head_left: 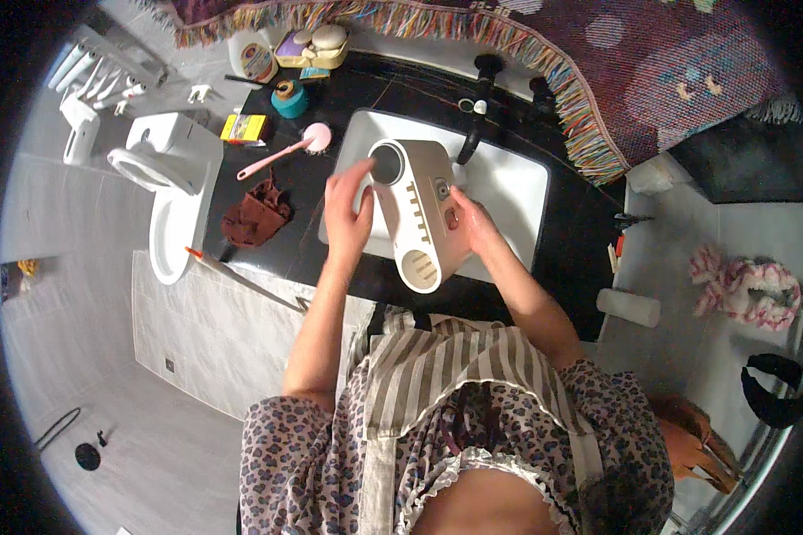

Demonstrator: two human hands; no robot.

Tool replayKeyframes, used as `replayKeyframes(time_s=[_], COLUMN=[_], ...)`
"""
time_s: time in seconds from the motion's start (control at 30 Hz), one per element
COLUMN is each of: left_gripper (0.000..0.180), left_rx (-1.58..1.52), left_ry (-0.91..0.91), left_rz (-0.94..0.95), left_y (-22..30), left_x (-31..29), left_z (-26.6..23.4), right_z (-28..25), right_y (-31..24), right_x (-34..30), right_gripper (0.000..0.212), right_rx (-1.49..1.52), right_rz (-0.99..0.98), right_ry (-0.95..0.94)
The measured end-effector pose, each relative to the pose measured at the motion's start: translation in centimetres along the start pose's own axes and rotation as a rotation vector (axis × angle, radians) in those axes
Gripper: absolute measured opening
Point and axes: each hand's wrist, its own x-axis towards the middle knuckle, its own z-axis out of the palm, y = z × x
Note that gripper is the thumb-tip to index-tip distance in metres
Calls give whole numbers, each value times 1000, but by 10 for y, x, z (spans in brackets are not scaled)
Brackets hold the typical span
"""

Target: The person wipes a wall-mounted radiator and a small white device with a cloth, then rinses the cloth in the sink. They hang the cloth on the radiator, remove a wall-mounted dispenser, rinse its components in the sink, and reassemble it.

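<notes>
A white plastic holder (419, 214) with round holes hangs over the white sink (517, 183), clamped between both hands: the left hand (348, 209) grips its upper end, the right hand (473, 223) its side. Left of the sink lie a pink brush (285, 150) and a brown rag (254, 216); behind the sink stands a black tap (480, 102).

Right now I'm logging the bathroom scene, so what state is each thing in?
White wall-type holder: lifted over the sink, held on both sides.
Left hand: gripping the holder's left side.
Right hand: gripping its right side.
Sink: no water seen running.
Brown cloth: crumpled on the counter.
Pink brush: lying flat.
Toilet: lid raised.
</notes>
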Motion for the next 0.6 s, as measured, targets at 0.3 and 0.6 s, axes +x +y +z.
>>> replayKeyframes(time_s=[0.3, 0.6], left_gripper=[20, 16], left_rx=[216, -1], left_ry=[-415, -159], left_rz=[330, 76], left_y=[21, 34], left_x=[30, 41], left_z=[9, 33], right_z=[-27, -81], right_y=[-19, -27], right_x=[-29, -55], right_gripper=[42, 42], right_rx=[-158, -144], right_rz=[65, -62], right_ry=[7, -225])
